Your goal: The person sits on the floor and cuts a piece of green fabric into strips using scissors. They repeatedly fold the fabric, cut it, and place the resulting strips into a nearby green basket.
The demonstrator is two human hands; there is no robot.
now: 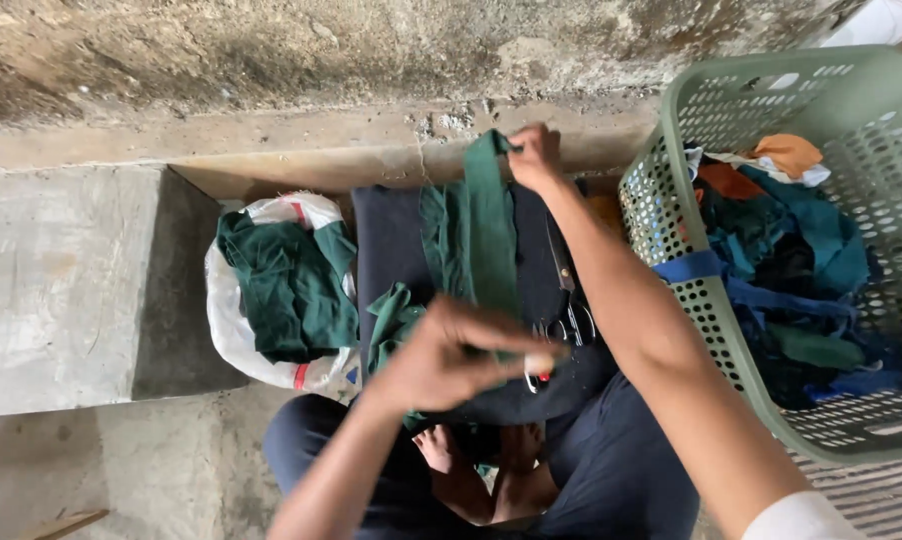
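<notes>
While pinched shut at both ends, a green cloth strip (491, 225) is stretched lengthwise from near left hand (451, 355) to far right hand (534, 155).

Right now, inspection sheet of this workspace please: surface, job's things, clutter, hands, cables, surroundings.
Surface: dark navy cloth spread over a concrete floor, in front of the seated person's crossed legs.
Job's things: green fabric strip stretched taut between both hands.
Clutter: scissors on the navy cloth; white plastic bag holding green fabric at the left; green laundry basket at the right with blue, teal and orange scraps.
Hands: left hand pinches the strip's near end; right hand grips its far end.
Cables: nothing seen.
Surroundings: stained concrete wall and a ledge behind; no other people seen.
</notes>
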